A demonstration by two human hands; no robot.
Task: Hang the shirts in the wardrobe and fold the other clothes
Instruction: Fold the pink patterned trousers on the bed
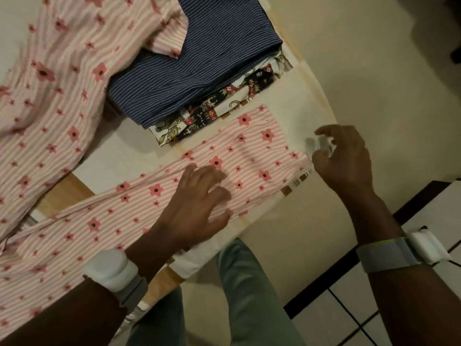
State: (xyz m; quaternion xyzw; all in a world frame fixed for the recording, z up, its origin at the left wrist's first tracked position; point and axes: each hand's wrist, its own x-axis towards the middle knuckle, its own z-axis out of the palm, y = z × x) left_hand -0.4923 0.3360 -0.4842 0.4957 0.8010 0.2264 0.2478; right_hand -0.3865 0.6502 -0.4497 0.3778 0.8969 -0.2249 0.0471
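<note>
My left hand [199,196] lies flat on the long pink-and-white striped cotton garment printed with pink flowers [154,196], fingers spread and straight, pressing the cloth onto the cream bed sheet [294,111]. The garment stretches in a narrow band from the lower left up toward the right, and my palm sits near its middle, a little toward its right end.

My right hand [344,158] hovers just past that right end, fingers loosely curled with thumb and forefinger apart. Something small and white shows between the fingertips [321,144], but it is blurred, and I cannot tell whether I am pinching the hem, the sheet, or nothing at all. The edge of the striped cloth lies directly under the heel of this hand.

Another stretch of the same pink flowered striped fabric [50,83] spreads rumpled across the upper left, well apart from both hands; whether it joins the band I press is hidden.

Between them, above my left hand, sits a folded navy cloth with thin white stripes [194,66], stacked on a folded black, white and red patterned cloth [212,113] whose edges stick out beneath it.

Each wrist carries a white device on a grey strap [112,273]. Below, my pale green trousers [249,295] stand over a white tiled floor with dark grout [374,308].
</note>
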